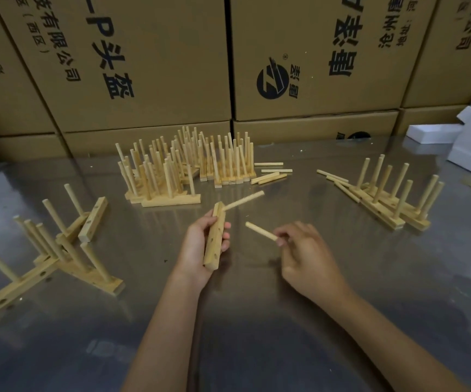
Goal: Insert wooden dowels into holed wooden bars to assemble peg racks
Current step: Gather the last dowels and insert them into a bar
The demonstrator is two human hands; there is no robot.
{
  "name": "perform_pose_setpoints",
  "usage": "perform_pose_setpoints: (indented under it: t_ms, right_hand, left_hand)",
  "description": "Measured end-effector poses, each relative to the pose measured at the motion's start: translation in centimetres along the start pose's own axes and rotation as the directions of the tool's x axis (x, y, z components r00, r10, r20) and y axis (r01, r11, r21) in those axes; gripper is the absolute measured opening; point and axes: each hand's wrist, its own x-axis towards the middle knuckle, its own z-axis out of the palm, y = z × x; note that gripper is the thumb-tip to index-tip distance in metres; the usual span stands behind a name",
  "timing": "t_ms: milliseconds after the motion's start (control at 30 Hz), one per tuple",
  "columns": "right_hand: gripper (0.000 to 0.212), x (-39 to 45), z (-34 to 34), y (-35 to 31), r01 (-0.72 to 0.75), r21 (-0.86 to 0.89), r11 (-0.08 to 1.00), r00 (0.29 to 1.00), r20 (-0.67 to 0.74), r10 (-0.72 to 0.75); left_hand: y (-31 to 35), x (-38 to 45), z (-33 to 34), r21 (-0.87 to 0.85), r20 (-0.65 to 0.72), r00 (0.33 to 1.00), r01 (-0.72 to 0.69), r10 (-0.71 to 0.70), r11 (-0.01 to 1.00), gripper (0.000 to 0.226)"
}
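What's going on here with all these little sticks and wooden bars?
A person is building peg racks on a metal table. The left hand grips a holed wooden bar with one dowel already sticking out of its far end. The right hand pinches a loose dowel, not yet inserted. Finished racks stand behind.

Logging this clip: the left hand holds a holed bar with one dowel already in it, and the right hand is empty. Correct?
Not quite. In the head view the right hand pinches a loose dowel. The left hand does hold the holed bar with one dowel in it.
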Motion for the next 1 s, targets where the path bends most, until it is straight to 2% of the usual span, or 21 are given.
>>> perform_pose_setpoints:
  t_ms: [100,233,333,467,700,1000]
  right_hand:
    - [0.016,-0.5,0.5,-2.4,0.094,0.071,0.993,0.993,0.067,-0.099]
    - [0.017,0.3,0.2,-3.6,0.178,0.040,0.983,0.984,-0.023,-0.177]
    - [0.025,0.3,0.1,-3.7,0.216,0.016,0.976,0.975,-0.050,-0.215]
    - [0.034,0.3,0.2,-3.4,0.170,0.041,0.985,0.980,-0.110,-0.165]
    - [0.019,0.1,0.2,-3.0,0.167,0.093,0.982,0.982,-0.107,-0.157]
    - [0.017,0.0,0.9,-3.0,0.158,0.153,0.975,0.975,-0.181,-0.130]
  left_hand:
    - [-0.1,-0.3,0.3,0.071,0.087,0.996,0.018,-0.025,0.997,0.033]
    - [-0.2,-0.5,0.3,0.144,0.138,0.989,0.024,-0.044,0.989,0.031]
    - [-0.3,-0.4,0.3,0.164,0.134,0.990,0.026,-0.048,0.986,0.030]
    - [-0.3,-0.2,0.2,0.146,0.164,0.986,0.017,-0.041,0.989,0.034]
    - [-0.6,0.0,0.3,0.164,0.190,0.981,0.006,-0.038,0.986,0.035]
    - [-1.3,0.0,0.8,0.238,0.136,0.991,-0.037,0.004,0.970,0.029]
